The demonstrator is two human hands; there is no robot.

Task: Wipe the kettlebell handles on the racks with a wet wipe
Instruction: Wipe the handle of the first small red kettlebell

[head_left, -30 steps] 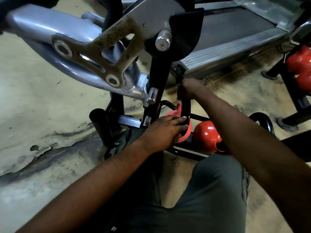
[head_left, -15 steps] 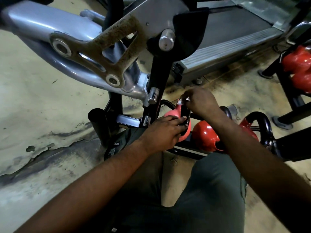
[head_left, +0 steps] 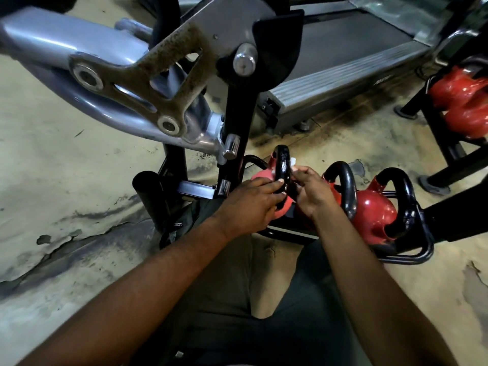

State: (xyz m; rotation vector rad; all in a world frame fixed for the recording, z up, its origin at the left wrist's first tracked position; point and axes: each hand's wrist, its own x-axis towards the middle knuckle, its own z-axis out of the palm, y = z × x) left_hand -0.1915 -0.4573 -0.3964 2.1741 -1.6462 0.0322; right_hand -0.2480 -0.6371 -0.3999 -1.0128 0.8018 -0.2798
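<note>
**Q:** What has moved since the earlier frames?

**A:** The right hand (head_left: 309, 188) has come down from the top of the handle (head_left: 283, 165) to its right side, next to the left hand (head_left: 248, 204). The view has also swung right, so more of the rack (head_left: 406, 256) shows.

**Q:** And the grips?

**A:** The left hand's fingers curl round the handle's lower part, steadying it. The right hand's fingers and thumb close on the wet wipe (head_left: 293, 163), pressing it to the handle. Only a white scrap of it shows.

**Q:** Where is the kettlebell?

**A:** The kettlebell (head_left: 260, 177) sits at the rack's left end with its handle upright.

**Q:** What could go wrong?

**A:** The bunched wipe may slip, leaving bare fingers rubbing the handle. A sideways push could tip the bell over the rack's left edge. The right knuckles could also knock the second kettlebell (head_left: 375, 215), which stands just beside them.

**Q:** How does it look?

**A:** The handle is glossy black and the body red, and it is probably heavy. Whether the shine is wetness or paint cannot be told.
</note>
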